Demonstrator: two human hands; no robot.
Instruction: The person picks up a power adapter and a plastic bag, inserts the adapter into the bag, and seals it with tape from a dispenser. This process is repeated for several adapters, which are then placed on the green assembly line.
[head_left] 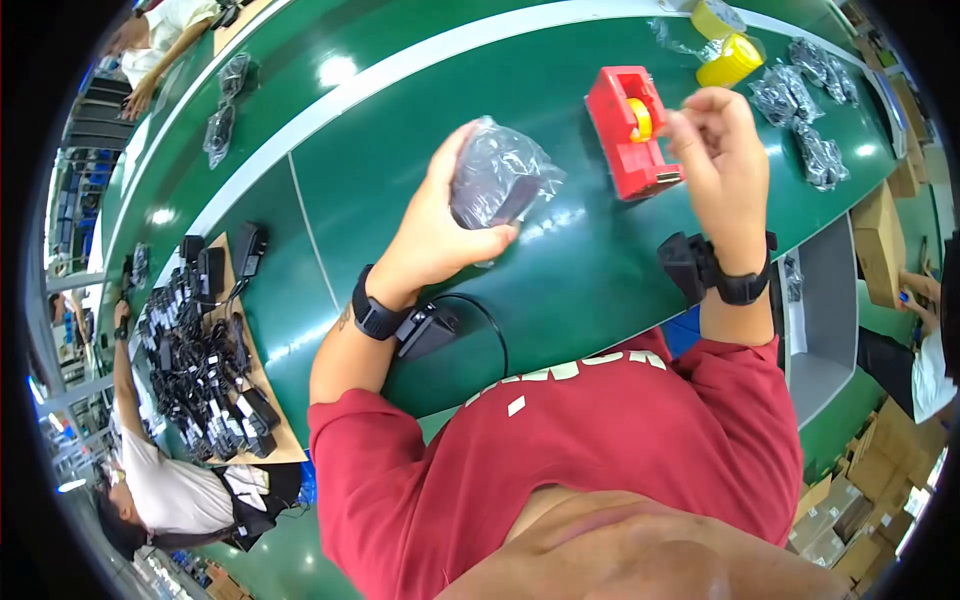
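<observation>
While the left hand [437,225] holds a clear plastic bag [500,178] with a dark thing inside, its grip is closed around the bag, a little above the green bench [560,280]. The right hand [722,150] is raised just beside a red tape dispenser [628,135] that stands on the bench; its fingertips [690,112] are pinched together, on what I cannot tell. Both wrists carry a black band with a small black device. Two yellow tape rolls [728,45] and more filled bags [808,110] lie further away. At the far left, a brown board [275,440] carries many black adapters with cables [205,370], and another person's arm [125,370] reaches beside it.
</observation>
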